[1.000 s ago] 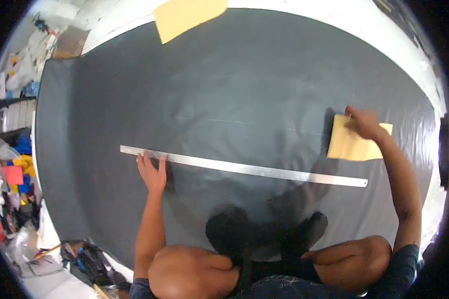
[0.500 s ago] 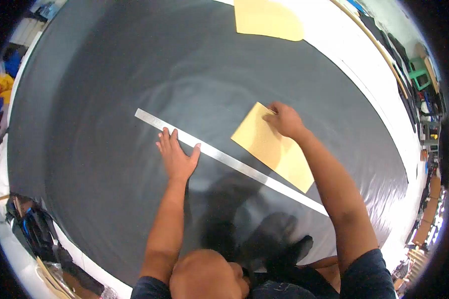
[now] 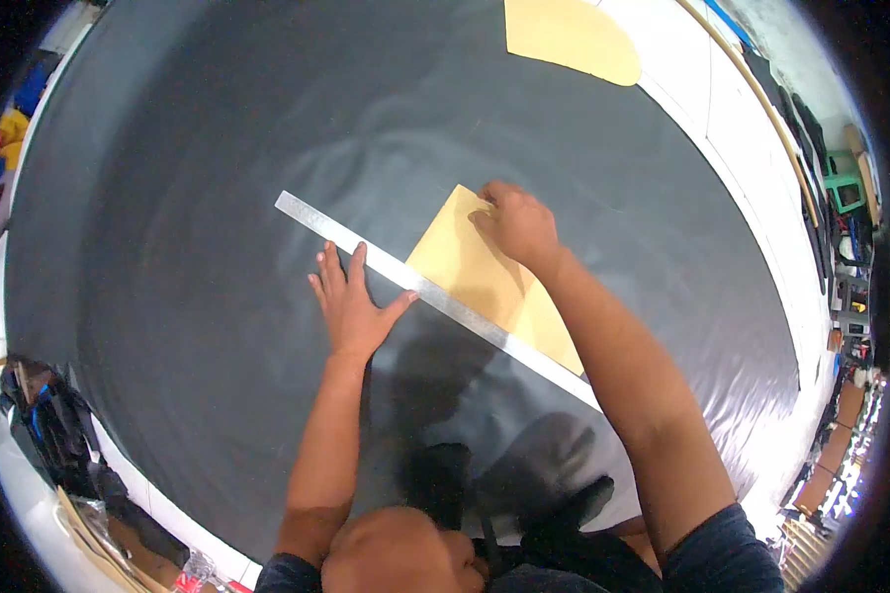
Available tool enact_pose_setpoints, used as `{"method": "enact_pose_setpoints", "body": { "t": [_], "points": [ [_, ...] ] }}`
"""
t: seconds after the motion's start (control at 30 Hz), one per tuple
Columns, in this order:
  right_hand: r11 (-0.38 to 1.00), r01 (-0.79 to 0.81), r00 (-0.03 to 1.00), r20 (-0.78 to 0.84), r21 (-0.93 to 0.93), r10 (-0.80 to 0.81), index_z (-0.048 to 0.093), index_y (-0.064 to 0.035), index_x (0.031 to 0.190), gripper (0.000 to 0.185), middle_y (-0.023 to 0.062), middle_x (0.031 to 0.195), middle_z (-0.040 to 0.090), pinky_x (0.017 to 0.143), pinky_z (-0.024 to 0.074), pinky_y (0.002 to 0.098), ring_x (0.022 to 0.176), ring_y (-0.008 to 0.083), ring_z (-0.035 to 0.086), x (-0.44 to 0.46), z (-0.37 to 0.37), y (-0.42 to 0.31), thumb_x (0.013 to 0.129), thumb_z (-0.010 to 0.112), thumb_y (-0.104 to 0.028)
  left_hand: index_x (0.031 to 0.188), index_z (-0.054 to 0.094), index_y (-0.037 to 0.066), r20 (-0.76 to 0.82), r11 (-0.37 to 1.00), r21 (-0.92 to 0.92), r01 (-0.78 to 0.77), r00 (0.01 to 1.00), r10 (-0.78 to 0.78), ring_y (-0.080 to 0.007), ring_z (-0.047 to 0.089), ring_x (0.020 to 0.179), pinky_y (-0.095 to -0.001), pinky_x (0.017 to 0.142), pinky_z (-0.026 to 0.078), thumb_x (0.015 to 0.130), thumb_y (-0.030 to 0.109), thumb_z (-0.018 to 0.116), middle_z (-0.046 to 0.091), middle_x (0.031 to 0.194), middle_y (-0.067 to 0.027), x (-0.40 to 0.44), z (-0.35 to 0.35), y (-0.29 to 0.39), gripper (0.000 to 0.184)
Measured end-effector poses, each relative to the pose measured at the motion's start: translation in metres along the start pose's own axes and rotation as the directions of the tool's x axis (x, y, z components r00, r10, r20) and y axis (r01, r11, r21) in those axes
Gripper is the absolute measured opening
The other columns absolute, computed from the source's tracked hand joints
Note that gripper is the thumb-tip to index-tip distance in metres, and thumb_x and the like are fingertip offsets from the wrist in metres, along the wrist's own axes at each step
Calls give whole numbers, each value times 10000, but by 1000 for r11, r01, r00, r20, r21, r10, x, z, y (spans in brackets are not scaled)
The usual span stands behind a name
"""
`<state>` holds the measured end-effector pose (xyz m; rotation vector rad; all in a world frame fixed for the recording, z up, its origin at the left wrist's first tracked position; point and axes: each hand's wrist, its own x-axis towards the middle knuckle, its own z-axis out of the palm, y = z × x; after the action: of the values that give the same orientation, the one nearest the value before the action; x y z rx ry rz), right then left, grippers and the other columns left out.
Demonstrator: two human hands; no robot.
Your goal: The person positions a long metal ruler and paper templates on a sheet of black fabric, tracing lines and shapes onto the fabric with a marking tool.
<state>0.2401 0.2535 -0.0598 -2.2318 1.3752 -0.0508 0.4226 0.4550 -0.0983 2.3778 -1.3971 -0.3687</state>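
Note:
A long metal ruler lies slantwise on a large black sheet of material. My left hand rests with fingers spread, its fingertips and thumb on the ruler. Just beyond the ruler lies a yellow card piece, its long near edge against the ruler's far edge. At its upper corner my right hand is closed on the card's far edge, thumb on top. My right forearm covers the card's right end and the ruler's right end.
Another yellow card piece with a rounded corner lies at the far edge of the black sheet. Past it runs a white surface with a long thin rod. Dark items are piled at the lower left.
My right hand has drawn the yellow card left and toward the ruler, closing the gap between them. My left hand stays on the ruler. The view has shifted slightly.

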Motion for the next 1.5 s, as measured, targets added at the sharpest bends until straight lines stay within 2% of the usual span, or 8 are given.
{"method": "enact_pose_setpoints", "body": {
  "t": [0.1, 0.43, 0.5, 0.73, 1.03, 1.1, 1.43, 1.5],
  "points": [
    [999, 32, 999, 12, -42, -31, 653, -131, 1155, 394, 126, 1141, 671, 885, 528, 433, 1065, 320, 650, 2, -1, 0, 852, 716, -374, 1482, 391, 91, 35, 1000, 4, 20, 999, -20, -470, 159, 1487, -614, 1193, 104, 659, 572, 850, 188, 1597, -279, 2, -3, 3, 1059],
    [998, 61, 998, -17, 9, -61, 671, -149, 1174, 405, 118, 1139, 659, 871, 540, 439, 1039, 321, 658, -3, -3, 8, 842, 724, -375, 1458, 410, 48, 24, 999, 33, -4, 1000, 3, -469, 185, 1475, -614, 1189, 127, 663, 566, 843, 239, 1562, -296, 1, -12, 15, 1043],
    [998, 59, 998, 2, 25, -59, 672, -150, 1175, 404, 124, 1137, 655, 868, 541, 441, 1029, 329, 659, 0, -3, 8, 839, 724, -367, 1457, 412, 51, 55, 994, 101, 46, 997, -52, -469, 192, 1473, -627, 1178, 147, 660, 569, 842, 246, 1560, -294, 4, -14, 20, 1043],
    [997, 54, 998, 14, 46, -54, 675, -136, 1174, 402, 134, 1119, 651, 866, 540, 457, 1027, 336, 659, 1, -8, 11, 839, 720, -354, 1462, 406, 52, 77, 994, 90, 69, 994, -76, -460, 200, 1474, -639, 1166, 166, 655, 590, 836, 250, 1563, -293, 4, -17, 30, 1061],
    [995, 87, 996, -34, 45, -85, 675, -126, 1150, 391, 136, 1140, 649, 849, 551, 463, 1035, 339, 660, 0, -1, 13, 829, 730, -341, 1506, 328, 32, 102, 992, 80, 97, 989, -105, -433, 159, 1498, -629, 1182, 119, 661, 614, 826, 215, 1597, -263, 4, -14, 26, 1140],
    [998, 44, 999, 8, 52, -45, 675, -123, 1155, 391, 137, 1147, 649, 857, 548, 464, 1034, 341, 662, -1, -3, 9, 833, 727, -339, 1515, 315, 38, 107, 991, 81, 108, 987, -116, -421, 139, 1507, -627, 1186, 100, 661, 624, 819, 199, 1607, -255, 4, -13, 24, 1152],
    [996, 61, 998, -12, 73, -60, 679, -122, 1149, 379, 133, 1139, 656, 857, 543, 473, 1051, 343, 656, -1, 1, 15, 845, 724, -343, 1523, 302, 46, 123, 989, 107, 98, 986, -111, -424, 142, 1506, -632, 1184, 97, 673, 627, 806, 203, 1610, -247, 5, -16, 27, 1146],
    [994, 84, 996, -12, 63, -84, 662, -130, 1176, 404, 128, 1153, 659, 877, 536, 475, 1085, 341, 644, -1, 0, 18, 841, 729, -345, 1533, 298, 58, 170, 968, 228, 104, 975, -144, -420, 192, 1494, -628, 1182, 135, 665, 663, 792, 213, 1614, -234, 8, -25, 33, 1167]
  ]
}}
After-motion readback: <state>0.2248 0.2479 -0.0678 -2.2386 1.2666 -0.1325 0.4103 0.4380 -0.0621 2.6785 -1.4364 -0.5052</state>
